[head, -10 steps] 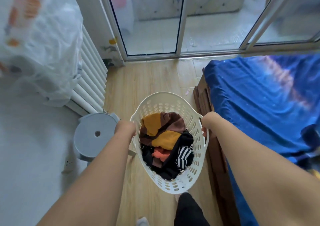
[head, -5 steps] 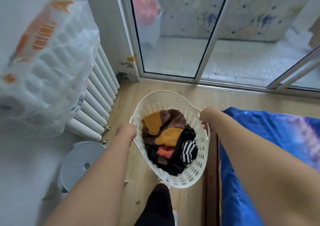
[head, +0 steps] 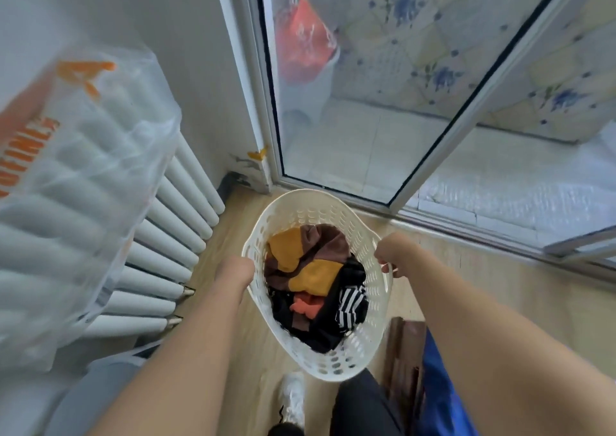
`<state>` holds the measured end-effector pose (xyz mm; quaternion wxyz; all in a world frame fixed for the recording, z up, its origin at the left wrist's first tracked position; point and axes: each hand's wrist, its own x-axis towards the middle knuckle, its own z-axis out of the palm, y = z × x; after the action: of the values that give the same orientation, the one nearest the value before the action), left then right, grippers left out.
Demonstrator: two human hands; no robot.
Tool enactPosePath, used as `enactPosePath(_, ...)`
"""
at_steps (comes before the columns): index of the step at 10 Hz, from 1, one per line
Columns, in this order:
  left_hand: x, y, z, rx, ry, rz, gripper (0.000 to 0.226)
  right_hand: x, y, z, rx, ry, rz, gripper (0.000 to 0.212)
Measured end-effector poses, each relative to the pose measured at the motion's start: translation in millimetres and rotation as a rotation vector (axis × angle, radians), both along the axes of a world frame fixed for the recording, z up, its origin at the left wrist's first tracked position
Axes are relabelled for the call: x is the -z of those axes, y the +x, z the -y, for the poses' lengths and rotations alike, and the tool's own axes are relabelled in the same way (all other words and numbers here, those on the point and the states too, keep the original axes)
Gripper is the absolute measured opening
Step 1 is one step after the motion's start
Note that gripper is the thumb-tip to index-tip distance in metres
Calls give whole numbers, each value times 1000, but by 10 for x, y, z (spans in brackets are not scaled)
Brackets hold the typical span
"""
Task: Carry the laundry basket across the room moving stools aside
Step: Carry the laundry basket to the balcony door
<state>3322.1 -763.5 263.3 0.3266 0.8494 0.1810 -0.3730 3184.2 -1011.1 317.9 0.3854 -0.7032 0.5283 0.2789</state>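
Note:
A white perforated laundry basket [head: 300, 208] hangs in front of me above the wooden floor, holding orange, brown, black and striped clothes [head: 313, 282]. My left hand [head: 235, 269] grips its left rim handle. My right hand [head: 391, 252] grips the right rim handle. A grey round stool [head: 96, 392] is at the lower left, behind my left forearm and mostly hidden.
A white radiator [head: 166, 245] runs along the left wall, with a clear plastic pack of paper rolls [head: 66, 185] resting on it. A sliding glass door [head: 366, 102] stands just ahead. The blue-covered bed [head: 443, 399] with its wooden frame is at the lower right.
I have walked forward with the basket toward the glass door. The stool has slipped back to the lower left and the bed has dropped to the lower right.

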Motion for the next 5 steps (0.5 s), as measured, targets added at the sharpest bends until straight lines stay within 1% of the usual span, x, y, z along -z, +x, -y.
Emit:
enactPosePath(1, 63, 265, 230, -67, 9, 16, 19, 16, 428, 323, -114, 22, -5, 18)
enactPosePath(2, 172, 509, 436, -184, 11, -14, 30, 13, 978, 606, -176, 46, 4, 29)
enactPosePath(3, 201, 656, 520, -264, -14, -61, 40, 223, 1331, 813, -169, 18, 77, 35)
enactPosePath(4, 210, 903, 625, -379, -45, -92, 49, 455, 1746, 969, -231, -16, 61, 34)
enactPosePath(5, 384, 1230, 643, -487, -64, -49, 41, 747, 2244, 1021, -269, -54, 60, 32)
